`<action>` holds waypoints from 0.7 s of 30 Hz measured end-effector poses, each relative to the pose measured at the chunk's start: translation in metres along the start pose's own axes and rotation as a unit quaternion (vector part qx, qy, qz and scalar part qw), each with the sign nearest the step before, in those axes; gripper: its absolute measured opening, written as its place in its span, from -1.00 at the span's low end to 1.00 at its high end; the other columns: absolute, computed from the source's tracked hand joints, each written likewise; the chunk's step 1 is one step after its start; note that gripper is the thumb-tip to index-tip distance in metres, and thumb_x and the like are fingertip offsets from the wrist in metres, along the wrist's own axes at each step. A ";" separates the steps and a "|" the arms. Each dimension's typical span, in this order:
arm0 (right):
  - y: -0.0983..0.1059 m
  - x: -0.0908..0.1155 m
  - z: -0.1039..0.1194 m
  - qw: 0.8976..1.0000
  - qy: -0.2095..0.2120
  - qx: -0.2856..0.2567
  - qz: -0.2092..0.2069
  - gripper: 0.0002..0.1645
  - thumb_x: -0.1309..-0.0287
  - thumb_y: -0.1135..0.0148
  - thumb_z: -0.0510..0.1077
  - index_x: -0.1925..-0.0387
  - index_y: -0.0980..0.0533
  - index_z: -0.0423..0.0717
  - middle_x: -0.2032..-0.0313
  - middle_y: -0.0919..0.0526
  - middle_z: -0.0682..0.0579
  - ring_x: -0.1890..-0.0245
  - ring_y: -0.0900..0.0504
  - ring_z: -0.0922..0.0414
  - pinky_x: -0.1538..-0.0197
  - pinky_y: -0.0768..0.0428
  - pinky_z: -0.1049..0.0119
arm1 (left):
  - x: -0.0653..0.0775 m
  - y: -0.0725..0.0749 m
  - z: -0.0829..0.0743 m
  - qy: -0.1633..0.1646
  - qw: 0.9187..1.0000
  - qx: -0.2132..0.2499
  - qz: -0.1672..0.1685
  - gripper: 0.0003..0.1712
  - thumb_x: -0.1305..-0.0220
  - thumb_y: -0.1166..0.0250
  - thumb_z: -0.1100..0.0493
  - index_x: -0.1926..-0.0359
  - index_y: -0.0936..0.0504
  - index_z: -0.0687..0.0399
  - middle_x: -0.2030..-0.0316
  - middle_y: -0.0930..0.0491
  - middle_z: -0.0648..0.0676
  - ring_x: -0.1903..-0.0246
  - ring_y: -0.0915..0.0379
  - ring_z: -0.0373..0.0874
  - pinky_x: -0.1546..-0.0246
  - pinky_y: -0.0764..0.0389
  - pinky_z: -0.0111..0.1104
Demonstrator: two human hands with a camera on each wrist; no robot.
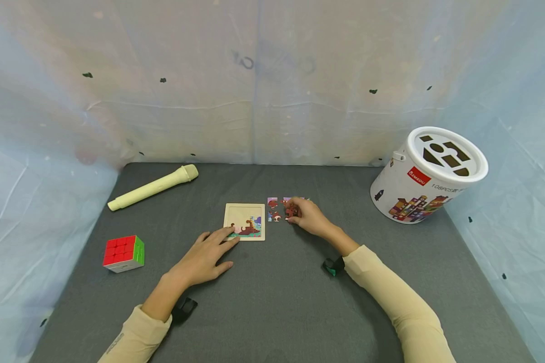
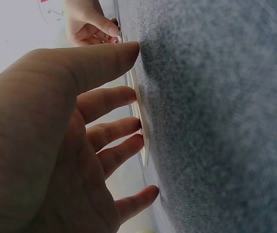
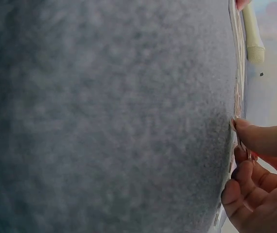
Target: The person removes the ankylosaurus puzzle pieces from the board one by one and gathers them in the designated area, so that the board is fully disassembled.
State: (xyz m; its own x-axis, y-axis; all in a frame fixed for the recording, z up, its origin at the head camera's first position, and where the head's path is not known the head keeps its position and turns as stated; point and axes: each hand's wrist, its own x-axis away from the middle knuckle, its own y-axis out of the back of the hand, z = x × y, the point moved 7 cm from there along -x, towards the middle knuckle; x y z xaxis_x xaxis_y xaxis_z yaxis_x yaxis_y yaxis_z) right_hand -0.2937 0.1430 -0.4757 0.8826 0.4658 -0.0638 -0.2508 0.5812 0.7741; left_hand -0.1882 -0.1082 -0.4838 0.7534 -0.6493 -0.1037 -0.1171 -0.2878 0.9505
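Note:
A square wooden puzzle board (image 1: 236, 210) lies on the table, with joined picture pieces (image 1: 250, 229) along the lower part of its recess. My left hand (image 1: 204, 257) is spread, its fingertips resting on the board's lower left edge and corner; in the left wrist view its fingers (image 2: 110, 127) are nearly straight. Just right of the board my right hand (image 1: 312, 219) pinches a dark red-brown puzzle piece (image 1: 291, 212) between thumb and fingers. Loose pieces (image 1: 272, 202) lie between the board and that hand. More pieces lie partly hidden under its fingers.
A red, green and white puzzle cube (image 1: 123, 253) sits on the left of the grey table (image 1: 263, 312). Behind it lies a pale yellow microphone-shaped object (image 1: 154, 187). A white bucket (image 1: 429, 176) with a shape-cutout lid stands at the back right.

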 end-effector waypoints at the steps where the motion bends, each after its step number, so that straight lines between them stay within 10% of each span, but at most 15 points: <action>1: 0.000 0.000 0.000 1.000 0.001 0.008 -0.002 -0.58 -0.13 -0.44 -0.30 -0.03 -0.56 -0.28 0.21 -0.67 -0.09 0.39 -0.52 0.14 0.27 -0.49 0.23 | 0.000 0.000 0.000 -0.001 1.000 0.001 -0.002 -0.27 -0.28 -0.39 -0.01 -0.38 -0.43 0.20 -0.42 -0.26 0.28 -0.40 -0.18 0.16 -0.22 -0.27 0.24; 21: 0.000 0.004 0.005 0.998 0.025 0.058 -0.020 -0.62 -0.13 -0.45 -0.24 -0.02 -0.65 -0.18 0.18 -0.51 -0.05 0.19 -0.39 0.05 0.18 -0.37 0.18 | 0.001 0.001 -0.001 -0.002 1.000 0.000 0.001 -0.27 -0.29 -0.38 -0.01 -0.39 -0.43 0.20 -0.42 -0.26 0.27 -0.40 -0.17 0.16 -0.23 -0.27 0.23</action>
State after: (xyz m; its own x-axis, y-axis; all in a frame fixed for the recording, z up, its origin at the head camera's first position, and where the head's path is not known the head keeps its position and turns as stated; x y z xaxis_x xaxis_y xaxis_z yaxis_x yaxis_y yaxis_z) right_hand -0.2887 0.1416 -0.4731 0.8690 0.4789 -0.1247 -0.1667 0.5204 0.8375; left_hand -0.1872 -0.1084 -0.4827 0.7512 -0.6519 -0.1036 -0.1179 -0.2869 0.9507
